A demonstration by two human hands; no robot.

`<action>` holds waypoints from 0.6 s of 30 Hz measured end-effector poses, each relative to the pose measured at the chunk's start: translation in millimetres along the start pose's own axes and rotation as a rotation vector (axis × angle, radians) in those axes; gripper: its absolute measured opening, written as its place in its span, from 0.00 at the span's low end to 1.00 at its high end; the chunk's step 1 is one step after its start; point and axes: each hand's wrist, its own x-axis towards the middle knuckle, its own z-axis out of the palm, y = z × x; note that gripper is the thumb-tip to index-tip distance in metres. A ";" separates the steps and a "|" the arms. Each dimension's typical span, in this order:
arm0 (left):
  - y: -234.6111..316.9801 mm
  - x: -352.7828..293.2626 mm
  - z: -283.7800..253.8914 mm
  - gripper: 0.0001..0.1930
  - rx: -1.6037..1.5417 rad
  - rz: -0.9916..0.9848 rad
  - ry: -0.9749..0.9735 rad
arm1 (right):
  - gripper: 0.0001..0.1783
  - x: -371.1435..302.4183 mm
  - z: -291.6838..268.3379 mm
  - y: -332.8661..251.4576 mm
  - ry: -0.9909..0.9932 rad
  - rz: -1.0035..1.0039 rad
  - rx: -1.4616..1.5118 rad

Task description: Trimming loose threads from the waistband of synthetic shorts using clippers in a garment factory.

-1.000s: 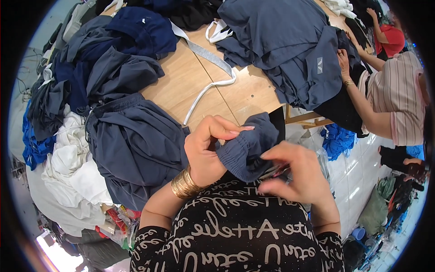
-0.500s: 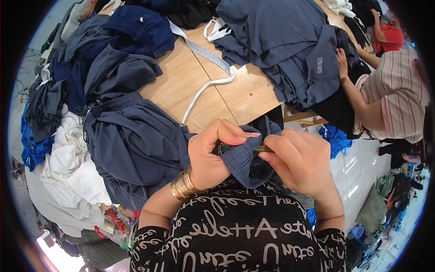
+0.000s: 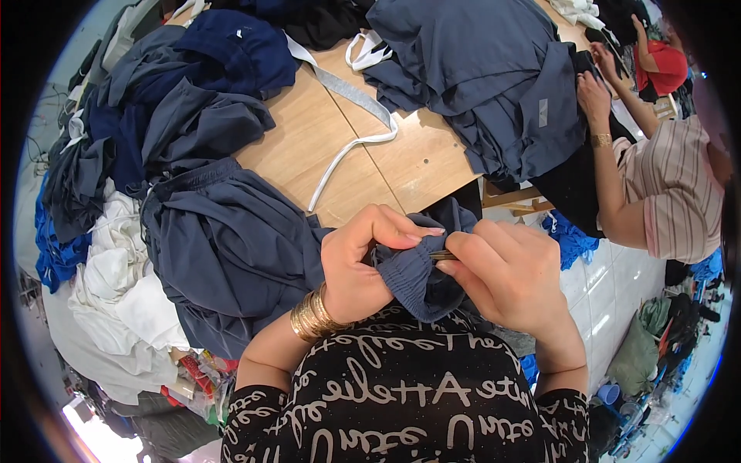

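In front of my chest, my left hand is closed on the gathered elastic waistband of a dark blue-grey garment. Its thumb presses the band's upper edge. My right hand is closed too, pinching a thin metal tool whose narrow tip meets the waistband. Most of that tool is hidden inside my fingers, so I cannot tell whether it is tweezers or thread snips. Another blue-grey garment with a gathered waist lies just left of my left hand.
On the wooden table lie a white-and-grey strip, a navy and grey clothes heap and a large blue-grey pile. White cloth is heaped at the left. A co-worker in a striped top works at the right.
My right hand has shifted very slightly with the metal tool; my left hand holds its place. At the right, the co-worker's arms and body have moved, and one hand is now raised.
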 end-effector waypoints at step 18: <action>0.6 -0.5 0.6 0.12 -0.019 -0.023 -0.016 | 0.08 -1.7 5.0 0.3 -0.009 0.040 0.163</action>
